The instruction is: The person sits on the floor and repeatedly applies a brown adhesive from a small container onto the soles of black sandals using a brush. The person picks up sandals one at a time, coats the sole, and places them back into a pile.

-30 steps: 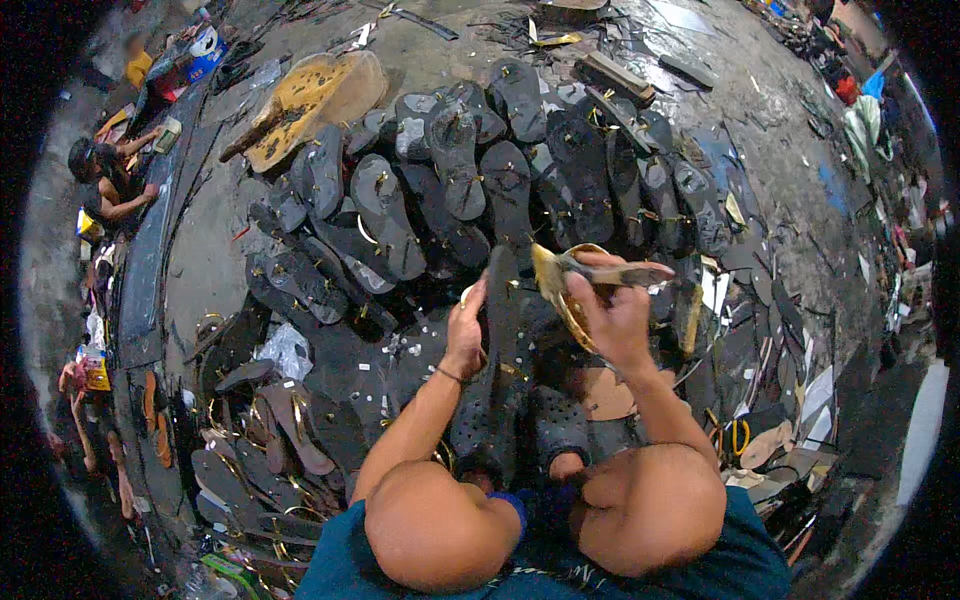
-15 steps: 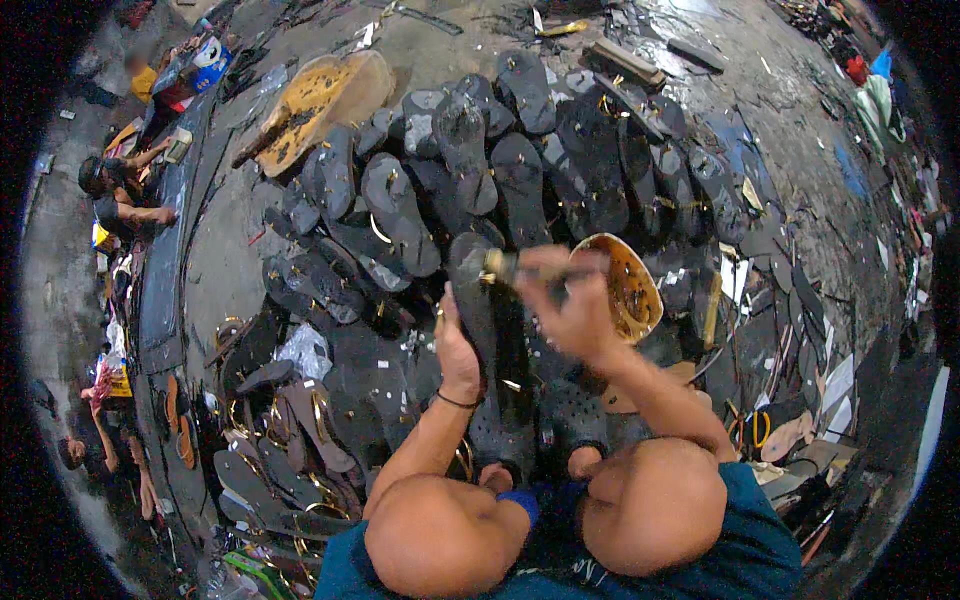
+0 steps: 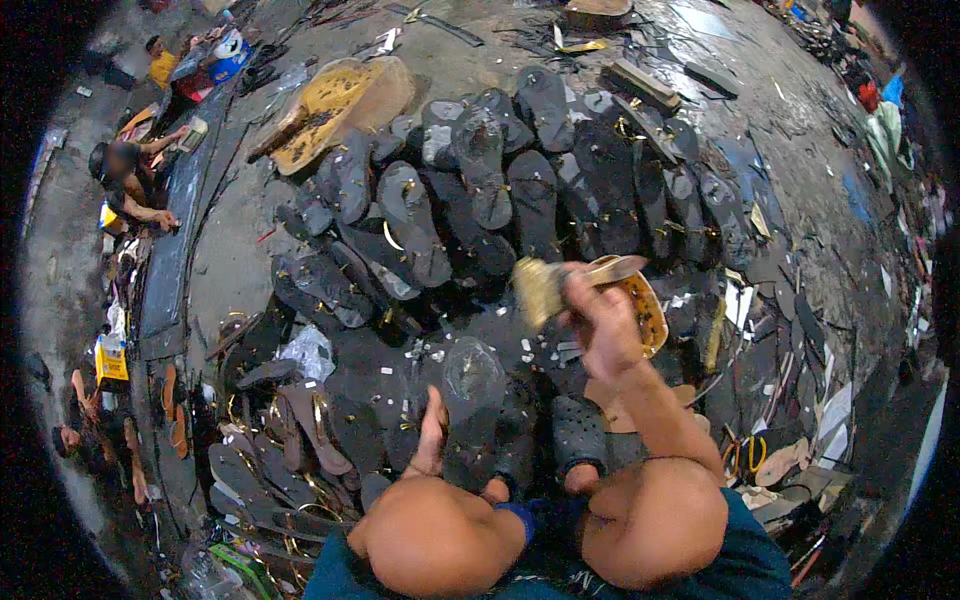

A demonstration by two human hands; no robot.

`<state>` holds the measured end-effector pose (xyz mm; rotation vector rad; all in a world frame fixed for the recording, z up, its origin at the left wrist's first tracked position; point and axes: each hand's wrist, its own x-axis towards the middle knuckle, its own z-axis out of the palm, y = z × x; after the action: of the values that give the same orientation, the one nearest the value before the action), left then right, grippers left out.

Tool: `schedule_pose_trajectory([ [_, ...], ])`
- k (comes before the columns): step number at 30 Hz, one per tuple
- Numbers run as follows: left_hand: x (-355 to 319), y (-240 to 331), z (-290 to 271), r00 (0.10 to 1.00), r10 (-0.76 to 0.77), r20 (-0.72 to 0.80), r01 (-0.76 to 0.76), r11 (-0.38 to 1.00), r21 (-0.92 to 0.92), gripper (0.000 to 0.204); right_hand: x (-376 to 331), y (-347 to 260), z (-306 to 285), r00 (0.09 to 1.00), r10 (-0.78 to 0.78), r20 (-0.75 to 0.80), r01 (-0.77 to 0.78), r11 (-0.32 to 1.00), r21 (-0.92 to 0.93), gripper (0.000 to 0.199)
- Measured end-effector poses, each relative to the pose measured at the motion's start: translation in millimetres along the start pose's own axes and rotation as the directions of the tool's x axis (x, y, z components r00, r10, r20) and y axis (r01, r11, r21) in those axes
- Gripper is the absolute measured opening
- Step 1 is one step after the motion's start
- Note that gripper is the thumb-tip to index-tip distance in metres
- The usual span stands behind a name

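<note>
In my right hand (image 3: 608, 325) is a flat brush (image 3: 540, 290) with pale bristles and a wooden handle, gripped above a glue-crusted yellowish container (image 3: 652, 312). Close to my knees, my left hand (image 3: 430, 437) holds a dark shoe sole (image 3: 474, 385) along its left side. That sole has a shiny patch toward its far end, and most of the fingers are hidden. Ahead of my hands, many dark soles (image 3: 413, 225) lie crowded and overlapping on the floor, several with small yellowish bits on them.
A brown-yellow crusted tray (image 3: 335, 110) lies beyond the soles at the left. Strappy dark sandals (image 3: 310, 425) are heaped by my left knee. Yellow-handled scissors (image 3: 757, 453) and scraps are at the right. A co-worker (image 3: 130, 185) sits at the far left beside a dark board (image 3: 172, 265).
My left hand has drawn back toward my knees with the sole. My right hand has lifted the brush off the sole and moved it rightward, near the container.
</note>
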<state>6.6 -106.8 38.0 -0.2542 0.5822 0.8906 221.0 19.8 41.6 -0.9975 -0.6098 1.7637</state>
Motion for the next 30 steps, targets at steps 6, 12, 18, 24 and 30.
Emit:
schedule_pose_trajectory([
  [6,-18.2,21.8,23.9,0.97,0.241,0.042,-0.239,0.969,-0.056,0.057,0.9,24.1,32.2,0.998,-0.016,0.055,0.026,0.982,-0.185,0.024],
  [12,57.6,77.4,17.2,0.844,0.532,0.064,-0.535,0.829,0.164,0.067,-4.0,47.2,52.5,0.804,-0.452,0.386,0.581,0.462,-0.67,0.022],
  [18,100.5,74.5,13.7,0.874,0.472,0.114,-0.486,0.854,0.188,0.074,13.7,29.8,39.9,0.889,-0.382,0.253,0.455,0.679,-0.576,0.016],
  [24,88.7,58.7,25.2,0.839,0.543,0.032,-0.54,0.826,0.163,0.076,24.5,0.4,56.2,0.931,-0.31,0.193,0.365,0.777,-0.512,0.02],
  [30,86.1,64.5,56.6,0.759,0.65,-0.044,-0.641,0.757,0.124,0.074,15.2,29.0,23.7,0.856,-0.432,0.282,0.472,0.433,-0.768,0.023],
])
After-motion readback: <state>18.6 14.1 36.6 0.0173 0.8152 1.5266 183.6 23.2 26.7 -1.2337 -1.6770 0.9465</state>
